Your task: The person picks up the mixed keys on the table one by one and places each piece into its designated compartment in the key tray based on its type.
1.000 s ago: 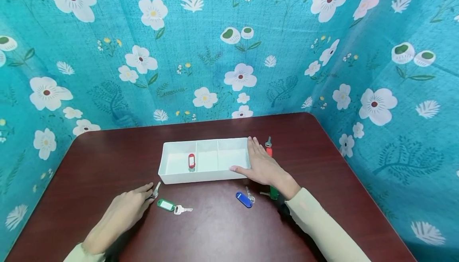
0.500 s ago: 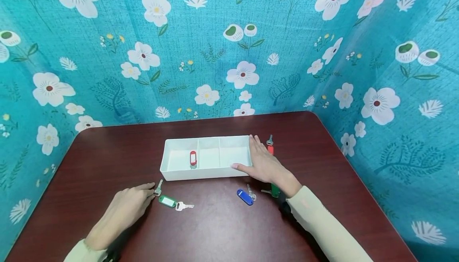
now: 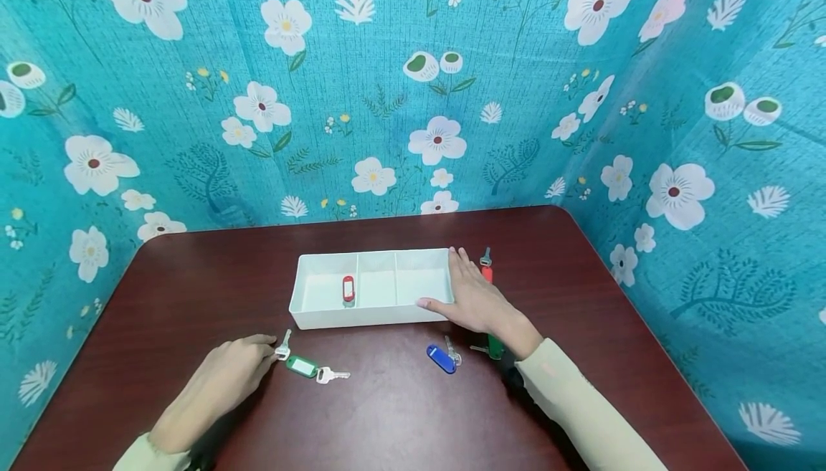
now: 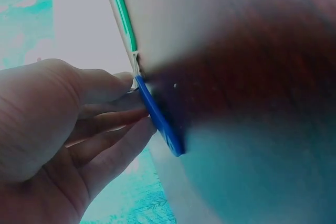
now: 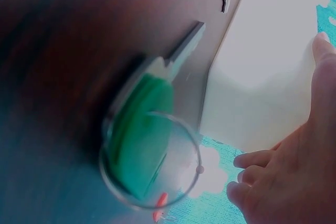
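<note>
My left hand (image 3: 226,378) is at the table's left, its fingertips on a key ring's blue tag (image 4: 157,116). In the left wrist view the thumb and fingers pinch this tag; its silver key (image 3: 283,348) sticks out past the fingertips. Just right of it lies a green key tag (image 3: 302,366) with a key. My right hand (image 3: 480,295) rests on the right end of the white three-compartment box (image 3: 374,317), fingers extended and thumb along the front rim. A red key tag (image 3: 348,289) lies in the box's left compartment.
Another blue key tag (image 3: 442,358) lies in front of the box. Beside the right wrist are a green key tag (image 5: 142,135) and a red key tag (image 3: 487,274). A floral blue cloth (image 3: 361,134) hangs behind and right of the brown table (image 3: 387,421).
My left fingertips have drawn in from over the key, and more of the key's head shows. The right hand stays on the box. The head view has shifted slightly.
</note>
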Action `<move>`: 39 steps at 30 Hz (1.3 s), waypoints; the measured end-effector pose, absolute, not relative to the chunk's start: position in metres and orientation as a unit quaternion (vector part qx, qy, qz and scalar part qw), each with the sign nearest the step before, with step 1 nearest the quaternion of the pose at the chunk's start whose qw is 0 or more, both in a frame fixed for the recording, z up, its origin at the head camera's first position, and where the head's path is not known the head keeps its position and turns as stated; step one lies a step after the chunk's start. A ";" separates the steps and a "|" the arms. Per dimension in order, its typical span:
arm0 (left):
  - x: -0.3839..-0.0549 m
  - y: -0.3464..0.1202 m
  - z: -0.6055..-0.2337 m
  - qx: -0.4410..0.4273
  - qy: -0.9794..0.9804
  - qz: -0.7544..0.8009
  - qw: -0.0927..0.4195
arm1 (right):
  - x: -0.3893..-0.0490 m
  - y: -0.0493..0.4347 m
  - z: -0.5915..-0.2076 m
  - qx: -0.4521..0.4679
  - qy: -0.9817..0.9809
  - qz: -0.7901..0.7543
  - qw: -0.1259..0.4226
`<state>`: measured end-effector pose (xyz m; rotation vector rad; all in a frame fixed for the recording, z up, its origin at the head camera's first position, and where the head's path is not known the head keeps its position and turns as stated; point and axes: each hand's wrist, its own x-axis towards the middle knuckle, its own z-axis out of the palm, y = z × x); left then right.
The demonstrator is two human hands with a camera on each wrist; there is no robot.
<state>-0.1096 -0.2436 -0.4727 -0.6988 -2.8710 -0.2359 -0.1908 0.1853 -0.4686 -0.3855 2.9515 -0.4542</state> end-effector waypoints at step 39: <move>-0.111 -0.238 -0.448 -0.248 -0.964 -0.046 0.086 | -0.188 0.186 -0.468 -0.133 0.977 -0.151 0.067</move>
